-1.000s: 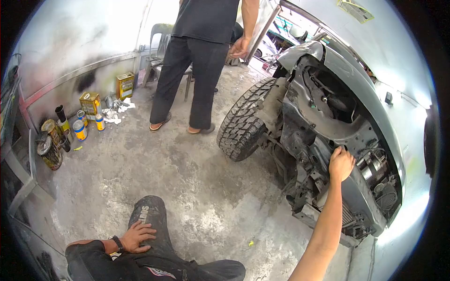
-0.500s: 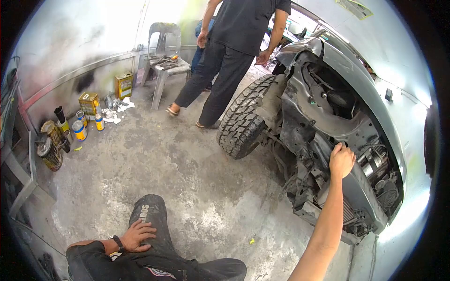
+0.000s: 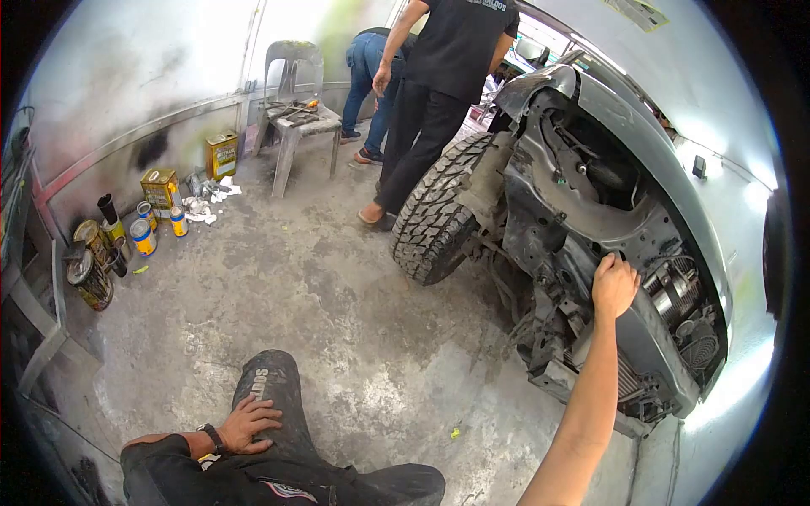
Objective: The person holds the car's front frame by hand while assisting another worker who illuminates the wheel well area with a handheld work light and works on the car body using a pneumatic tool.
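My left hand (image 3: 251, 424), with a dark watch at the wrist, lies flat on my trouser leg (image 3: 270, 384), its fingers a little apart. Stretched out to the right, my right hand (image 3: 616, 287) has its fingers curled over the edge of the car's frame rail (image 3: 645, 337). The fingertips are partly hidden. Around that hand the car's front end is stripped, showing a bare wheel well (image 3: 591, 194) and a silver cylindrical part (image 3: 675, 291). A chunky tyre (image 3: 434, 223) stands turned outward, left of the wheel well.
A person in black (image 3: 439, 84) stands beyond the tyre; another person in jeans (image 3: 371, 76) bends over behind. Tools lie on a grey plastic chair (image 3: 287, 139). Paint tins (image 3: 160, 190) and several cans line the left wall. A grey fender (image 3: 666, 152) curves above the wheel well.
The person in black has stepped to the right and away, turning their back. The person in jeans now shows more fully, bent over. Both my hands have stayed put.
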A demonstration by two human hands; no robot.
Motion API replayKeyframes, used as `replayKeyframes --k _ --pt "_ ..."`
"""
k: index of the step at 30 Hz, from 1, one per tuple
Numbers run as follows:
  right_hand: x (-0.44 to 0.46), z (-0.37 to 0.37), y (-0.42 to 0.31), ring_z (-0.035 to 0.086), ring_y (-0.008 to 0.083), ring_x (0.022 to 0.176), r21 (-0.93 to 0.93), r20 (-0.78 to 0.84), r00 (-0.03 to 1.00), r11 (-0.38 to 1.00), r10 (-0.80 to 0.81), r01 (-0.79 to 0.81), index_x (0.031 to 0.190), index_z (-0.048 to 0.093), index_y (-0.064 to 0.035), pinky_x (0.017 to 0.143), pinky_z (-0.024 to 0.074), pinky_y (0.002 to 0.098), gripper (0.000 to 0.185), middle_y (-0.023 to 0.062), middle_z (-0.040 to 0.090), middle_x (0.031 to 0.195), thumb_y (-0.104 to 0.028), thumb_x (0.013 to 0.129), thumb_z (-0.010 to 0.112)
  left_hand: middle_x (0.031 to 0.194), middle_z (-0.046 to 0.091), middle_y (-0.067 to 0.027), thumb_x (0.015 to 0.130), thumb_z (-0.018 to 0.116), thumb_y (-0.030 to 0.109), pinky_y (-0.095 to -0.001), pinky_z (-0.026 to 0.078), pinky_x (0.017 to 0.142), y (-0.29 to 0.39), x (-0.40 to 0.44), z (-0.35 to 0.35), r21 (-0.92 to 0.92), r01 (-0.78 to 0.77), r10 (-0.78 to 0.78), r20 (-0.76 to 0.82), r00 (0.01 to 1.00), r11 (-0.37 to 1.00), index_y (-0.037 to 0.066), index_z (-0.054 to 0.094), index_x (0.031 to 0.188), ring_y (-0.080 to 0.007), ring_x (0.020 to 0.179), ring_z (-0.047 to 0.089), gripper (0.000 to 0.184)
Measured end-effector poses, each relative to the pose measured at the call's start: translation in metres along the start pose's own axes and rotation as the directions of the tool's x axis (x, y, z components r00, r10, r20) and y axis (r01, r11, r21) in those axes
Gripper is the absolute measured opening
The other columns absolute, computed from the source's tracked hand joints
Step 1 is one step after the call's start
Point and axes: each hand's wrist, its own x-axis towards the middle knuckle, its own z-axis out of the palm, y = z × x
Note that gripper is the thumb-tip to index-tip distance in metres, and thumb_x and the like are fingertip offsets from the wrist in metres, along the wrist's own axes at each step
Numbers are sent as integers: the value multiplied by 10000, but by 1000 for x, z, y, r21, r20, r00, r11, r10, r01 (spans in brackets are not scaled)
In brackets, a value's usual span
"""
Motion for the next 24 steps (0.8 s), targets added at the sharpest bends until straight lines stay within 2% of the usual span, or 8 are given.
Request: replayKeyframes --k 4,10,24 --pt "-2 1 0 665 352 1019 34 -56 998 999 -3 5 983 755 -28 1062 450 492 391 151 742 1007 -304 1008 479 1472 537 -77 909 651 449 -646 172 1214 0 1 -1 17 -5 5 0 1000 1000 180 646 1298 -326 1475 364 472" --pt "-1 -4 -1 666 350 1015 -1 6 1000 1000 -6 6 987 755 -24 1061 449 491 396 151 743 1014 -310 1008 482 1470 539 -76 908 647 452 -643 173 1216 -1 0 1 21 -3 3 -1 1000 1000 182 653 1291 -325 1475 363 469" --pt "-1 -2 -1 660 356 1053 16 6 1000 1000 12 -12 992 755 -21 1096 429 495 414 154 739 1046 -324 1015 473 1468 538 -72 899 660 437 -644 171 1217 2 2 -1 13 8 -8 3 1000 1000 182 646 1297 -323 1478 360 473"
